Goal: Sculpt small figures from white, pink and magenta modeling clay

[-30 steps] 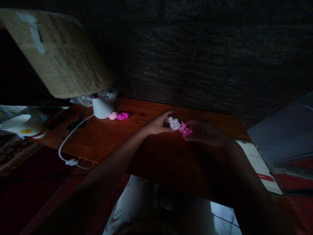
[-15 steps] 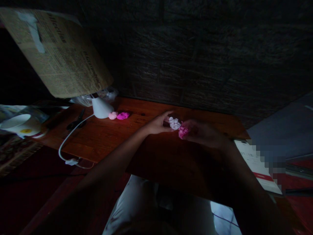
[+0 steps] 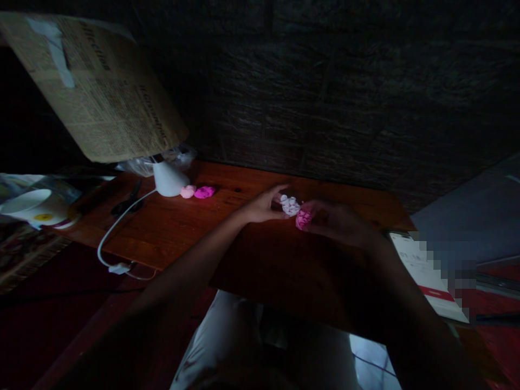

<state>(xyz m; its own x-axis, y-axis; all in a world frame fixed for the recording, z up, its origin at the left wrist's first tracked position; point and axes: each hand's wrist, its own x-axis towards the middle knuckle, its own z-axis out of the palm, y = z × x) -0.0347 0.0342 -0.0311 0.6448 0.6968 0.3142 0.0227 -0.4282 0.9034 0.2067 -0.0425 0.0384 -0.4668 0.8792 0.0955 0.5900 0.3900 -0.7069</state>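
Dark wall [image 3: 264, 81] backs wooden table [image 3: 162, 233] | wood shows between lamp [image 3: 168, 181] and left hand [image 3: 262, 207]; front edge near the lap [image 3: 221, 325] | left hand half-curled, thumb and fingers around white crumpled ball [image 3: 290, 205] | right hand [image 3: 335, 222] pinches pink crumpled ball [image 3: 303, 219] just beside it | hands apart, balls between; lifted or resting, cannot tell

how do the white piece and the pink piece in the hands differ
Colour: the white piece is pale, the pink piece much stronger in colour. Hold: the left hand has the white piece, the right hand the pink piece. Place: the white piece is slightly farther from the person, the pink piece nearer. Both look ruffled.
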